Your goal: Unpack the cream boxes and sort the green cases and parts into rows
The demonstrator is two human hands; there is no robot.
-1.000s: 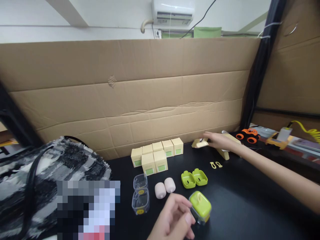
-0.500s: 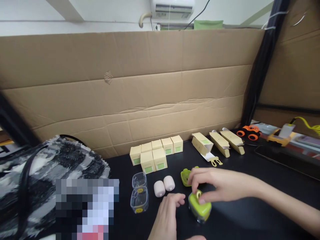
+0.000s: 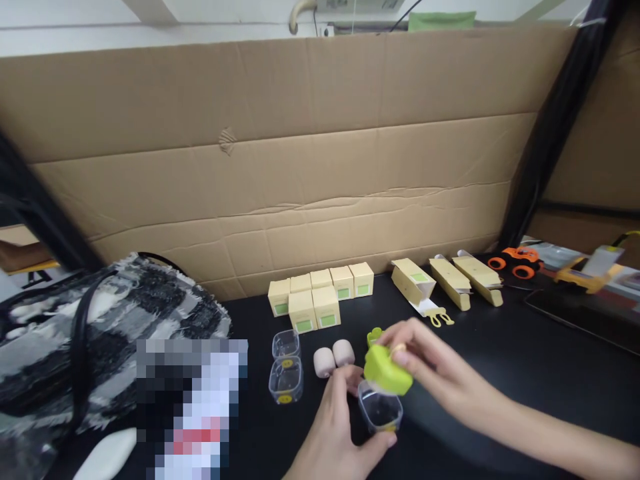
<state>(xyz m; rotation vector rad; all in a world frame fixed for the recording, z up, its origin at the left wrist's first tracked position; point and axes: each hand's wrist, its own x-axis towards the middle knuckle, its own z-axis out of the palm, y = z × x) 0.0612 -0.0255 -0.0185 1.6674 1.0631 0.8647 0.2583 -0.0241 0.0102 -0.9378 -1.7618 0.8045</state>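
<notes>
Pinched between the fingers and thumb of my right hand (image 3: 423, 360) is a bright green lid (image 3: 387, 372), tilted just over a clear plastic container (image 3: 381, 408). A small pale loop (image 3: 399, 352) sticks up from the lid. My left hand (image 3: 340, 427) curls around the container, its fingers at the far left side and its thumb by the near side. Behind the lid, another green piece (image 3: 374, 336) is mostly hidden by my right hand. Two pale pink rounded pieces (image 3: 334, 360) lie beyond my left fingers. Farther left stand two more clear containers (image 3: 286, 380) with yellow stickers.
Several small cream boxes (image 3: 314, 308) stand at the back of the black table. Opened cream cartons (image 3: 413, 280) lie to their right, near an orange toy truck (image 3: 520, 262). A shaggy black-and-grey bag (image 3: 125, 320) fills the left. A cardboard wall (image 3: 300, 153) rises behind.
My right hand has lifted the green lid off the clear container. My left hand has moved in from beside the container to hold it. The camera view has shifted slightly.
</notes>
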